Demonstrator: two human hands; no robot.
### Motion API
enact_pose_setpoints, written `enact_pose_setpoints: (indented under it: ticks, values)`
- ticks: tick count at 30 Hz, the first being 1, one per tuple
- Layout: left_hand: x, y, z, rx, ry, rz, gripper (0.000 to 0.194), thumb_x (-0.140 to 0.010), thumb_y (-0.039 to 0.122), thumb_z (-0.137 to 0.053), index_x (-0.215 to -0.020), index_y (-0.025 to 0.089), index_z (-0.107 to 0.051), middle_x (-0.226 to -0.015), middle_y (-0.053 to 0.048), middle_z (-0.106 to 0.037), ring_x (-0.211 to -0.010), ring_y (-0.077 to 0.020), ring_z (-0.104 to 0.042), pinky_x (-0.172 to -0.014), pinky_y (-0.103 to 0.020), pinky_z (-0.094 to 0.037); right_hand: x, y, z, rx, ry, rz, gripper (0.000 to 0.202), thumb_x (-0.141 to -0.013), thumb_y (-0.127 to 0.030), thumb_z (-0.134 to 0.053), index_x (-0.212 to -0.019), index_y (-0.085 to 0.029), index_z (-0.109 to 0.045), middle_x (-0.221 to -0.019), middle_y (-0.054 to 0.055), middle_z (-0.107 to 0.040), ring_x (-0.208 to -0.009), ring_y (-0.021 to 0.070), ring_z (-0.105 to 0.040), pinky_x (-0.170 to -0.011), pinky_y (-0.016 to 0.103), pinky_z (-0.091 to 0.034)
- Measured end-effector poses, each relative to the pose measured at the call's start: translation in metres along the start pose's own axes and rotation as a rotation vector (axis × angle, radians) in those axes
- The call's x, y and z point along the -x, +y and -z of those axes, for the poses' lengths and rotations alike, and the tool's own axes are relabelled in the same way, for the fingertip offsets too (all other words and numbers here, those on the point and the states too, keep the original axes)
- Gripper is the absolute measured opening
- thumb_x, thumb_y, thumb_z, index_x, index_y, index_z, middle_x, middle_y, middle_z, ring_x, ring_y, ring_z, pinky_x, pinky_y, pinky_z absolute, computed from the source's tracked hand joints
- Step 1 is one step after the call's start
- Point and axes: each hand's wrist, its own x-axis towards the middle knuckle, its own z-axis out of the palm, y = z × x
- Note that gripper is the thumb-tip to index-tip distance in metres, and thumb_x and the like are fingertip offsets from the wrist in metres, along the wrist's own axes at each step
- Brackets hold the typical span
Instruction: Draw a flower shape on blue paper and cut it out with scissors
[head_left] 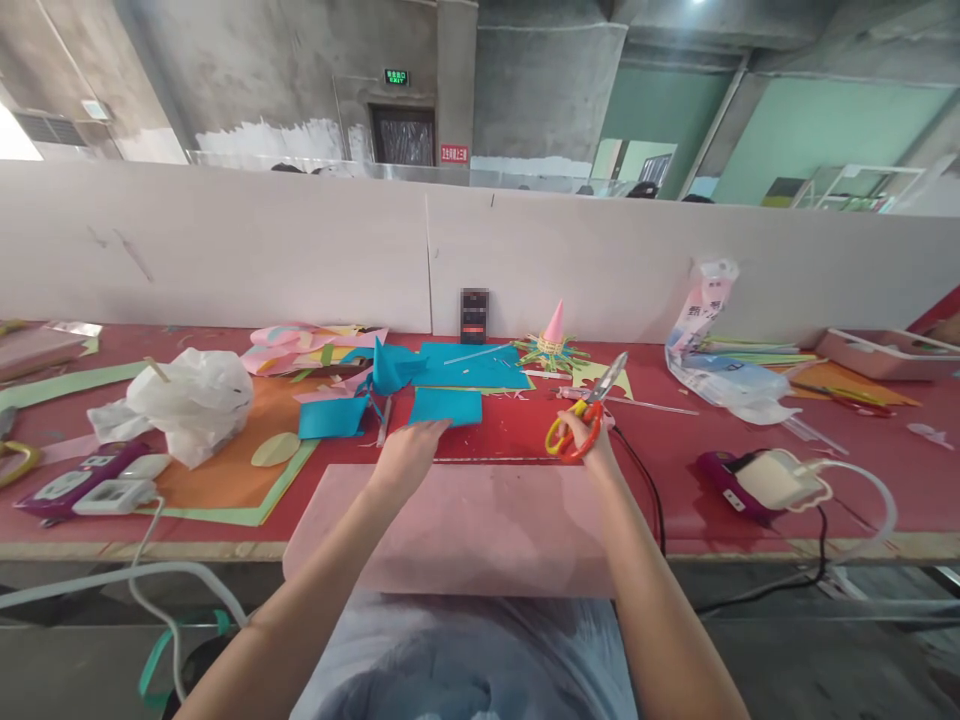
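My left hand is closed on the lower edge of a small blue sheet of paper, its fingertips partly hidden by the paper. In my right hand is a pair of scissors with red and yellow handles, blades pointing up and away to the right. Beyond the hands lies a larger blue sheet of paper with small scraps on it. Left of it are a blue paper cone and a folded blue piece. A pink paper cone with a green fringe stands behind the scissors.
A pink board lies at the table's front edge. To the left are a crumpled white plastic bag, orange paper and a purple power strip. A charger, plastic packaging and a pink tray are at right.
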Motion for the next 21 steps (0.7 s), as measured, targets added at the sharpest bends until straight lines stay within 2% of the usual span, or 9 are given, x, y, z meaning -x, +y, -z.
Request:
enact_pose_setpoints:
  ticks: [4, 7, 10, 13, 16, 21]
  values:
    - [-0.002, -0.005, 0.014, 0.201, 0.356, 0.071, 0.038, -0.088, 0.014, -0.037, -0.119, 0.02, -0.06, -0.119, -0.007, -0.064, -0.103, -0.0199, -0.063, -0.088, -0.03, -0.05, -0.005, 0.006, -0.017, -0.106, -0.016, -0.192, 0.038, -0.061, -0.044, -0.065, -0.045, -0.021, -0.041, -0.037, -0.002, -0.048, -0.036, 0.014, -0.05, -0.038, 0.025, -0.04]
    - [-0.002, -0.003, 0.022, 0.379, 0.459, 0.014, 0.033, -0.088, 0.016, -0.04, -0.109, 0.022, -0.065, -0.114, -0.004, -0.067, -0.103, -0.0173, -0.063, -0.091, -0.029, -0.049, 0.003, 0.0, -0.028, -0.196, -0.104, -0.265, 0.038, -0.06, -0.053, -0.068, -0.055, -0.02, -0.05, -0.043, 0.002, -0.057, -0.037, 0.0167, -0.054, -0.036, 0.026, -0.042]
    - [-0.002, 0.002, 0.023, 0.555, 0.477, -0.042, 0.029, -0.086, 0.015, -0.042, -0.097, 0.022, -0.068, -0.108, -0.003, -0.069, -0.102, -0.0168, -0.063, -0.092, -0.03, -0.049, 0.016, -0.011, -0.039, -0.197, -0.181, -0.168, 0.045, -0.069, -0.061, -0.06, -0.054, -0.019, -0.05, -0.044, 0.002, -0.059, -0.037, 0.0138, -0.053, -0.038, 0.023, -0.039]
    - [-0.001, 0.005, 0.018, 0.687, 0.466, -0.05, 0.025, -0.082, 0.013, -0.045, -0.088, 0.021, -0.068, -0.105, -0.004, -0.069, -0.101, -0.0174, -0.063, -0.092, -0.033, -0.048, 0.024, -0.017, -0.047, -0.128, -0.171, -0.136, 0.049, -0.072, -0.064, -0.056, -0.052, -0.02, -0.045, -0.04, 0.0, -0.054, -0.033, 0.0115, -0.048, -0.038, 0.024, -0.037]
    - [-0.001, 0.001, 0.013, 0.741, 0.425, -0.042, 0.025, -0.08, 0.01, -0.044, -0.083, 0.02, -0.067, -0.107, -0.006, -0.068, -0.104, -0.0182, -0.061, -0.095, -0.036, -0.045, 0.023, -0.017, -0.054, -0.112, -0.141, -0.161, 0.044, -0.068, -0.063, -0.061, -0.06, -0.021, -0.048, -0.043, -0.002, -0.055, -0.034, 0.013, -0.049, -0.038, 0.025, -0.037]
    - [-0.005, -0.013, 0.011, 0.753, 0.323, -0.071, 0.022, -0.076, 0.012, -0.045, -0.076, 0.02, -0.065, -0.119, -0.007, -0.062, -0.119, -0.0211, -0.051, -0.103, -0.043, -0.038, 0.012, -0.009, -0.061, -0.174, -0.033, -0.116, 0.038, -0.054, -0.046, -0.076, -0.061, -0.02, -0.049, -0.055, -0.002, -0.059, -0.051, 0.0149, -0.058, -0.05, 0.025, -0.045]
